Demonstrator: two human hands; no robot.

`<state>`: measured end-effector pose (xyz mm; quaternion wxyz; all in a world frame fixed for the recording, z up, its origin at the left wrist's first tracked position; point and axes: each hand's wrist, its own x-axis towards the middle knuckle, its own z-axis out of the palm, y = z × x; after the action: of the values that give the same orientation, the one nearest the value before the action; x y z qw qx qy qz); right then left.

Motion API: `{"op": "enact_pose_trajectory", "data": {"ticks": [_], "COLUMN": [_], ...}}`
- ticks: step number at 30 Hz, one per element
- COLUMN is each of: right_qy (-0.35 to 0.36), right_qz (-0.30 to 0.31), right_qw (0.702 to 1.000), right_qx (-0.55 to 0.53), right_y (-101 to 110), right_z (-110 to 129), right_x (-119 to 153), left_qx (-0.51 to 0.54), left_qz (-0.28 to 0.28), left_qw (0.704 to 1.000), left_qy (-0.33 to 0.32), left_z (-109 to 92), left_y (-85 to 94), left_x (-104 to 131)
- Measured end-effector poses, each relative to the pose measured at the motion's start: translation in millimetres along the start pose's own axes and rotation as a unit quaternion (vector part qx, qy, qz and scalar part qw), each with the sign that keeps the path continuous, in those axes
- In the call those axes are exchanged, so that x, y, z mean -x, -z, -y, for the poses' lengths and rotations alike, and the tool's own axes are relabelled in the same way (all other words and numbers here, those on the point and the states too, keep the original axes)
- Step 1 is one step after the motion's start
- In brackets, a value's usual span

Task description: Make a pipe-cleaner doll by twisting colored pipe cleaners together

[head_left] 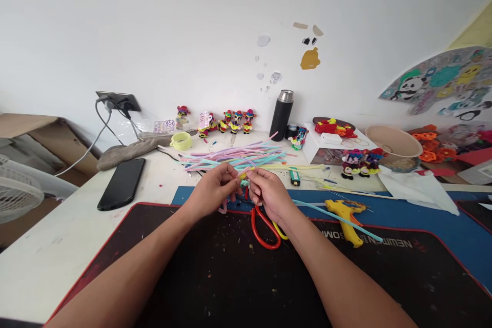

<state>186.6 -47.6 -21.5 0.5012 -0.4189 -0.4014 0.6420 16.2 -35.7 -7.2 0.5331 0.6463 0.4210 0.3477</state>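
Observation:
My left hand (pixel 220 183) and my right hand (pixel 269 190) meet above the far edge of the black mat (pixel 230 277). Both are closed, fingertips pinching a short yellow pipe cleaner piece (pixel 243 174) between them. Its ends are partly covered by my fingers. Just below hang or lie small mint and pink bits, too hidden to make out. Red-handled scissors (pixel 265 236) lie on the mat beside my right wrist, their blades out of sight. Right behind my hands spreads a pile of pink, purple and blue pipe cleaners (pixel 226 156).
A yellow glue gun (pixel 344 215) lies to the right, with a blue pipe cleaner (pixel 346 220) across it. On the left are a phone (pixel 122 184) and tape roll (pixel 181 140). Small fuzzy dolls (pixel 237 122), a black thermos (pixel 282 117) and a bowl (pixel 392 143) stand behind.

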Motion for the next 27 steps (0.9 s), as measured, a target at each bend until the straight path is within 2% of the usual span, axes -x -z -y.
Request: {"op": "enact_pose_trajectory", "data": {"ticks": [4,8,11,18,27], "right_qy": [0.022,0.051,0.065,0.074,0.086], "right_qz": [-0.008,-0.018,-0.011,-0.004,0.005], "right_qw": [0.999,0.994,0.987,0.978,0.974], "right_qx": [0.021,0.092,0.148,0.193,0.209], "right_y": [0.6,0.6,-0.1,-0.5,-3.3], "right_z": [2.0,1.2,-1.0,-3.3,-3.5], "right_x": [0.5,1.3,1.6,1.8,5.0], "left_qx": [0.050,0.064,0.066,0.133,0.190], "left_qz": [0.011,-0.049,-0.072,-0.040,-0.056], "left_qw": [0.999,0.997,0.995,0.990,0.980], "left_qy": [0.002,-0.007,-0.010,0.031,0.027], "left_z": [-2.5,-1.9,1.4,4.8,10.3], "left_y": [2.6,4.8,5.5,0.1,-1.9], "left_x": [-2.4,-3.2,-3.3,-3.2,-7.4]}}
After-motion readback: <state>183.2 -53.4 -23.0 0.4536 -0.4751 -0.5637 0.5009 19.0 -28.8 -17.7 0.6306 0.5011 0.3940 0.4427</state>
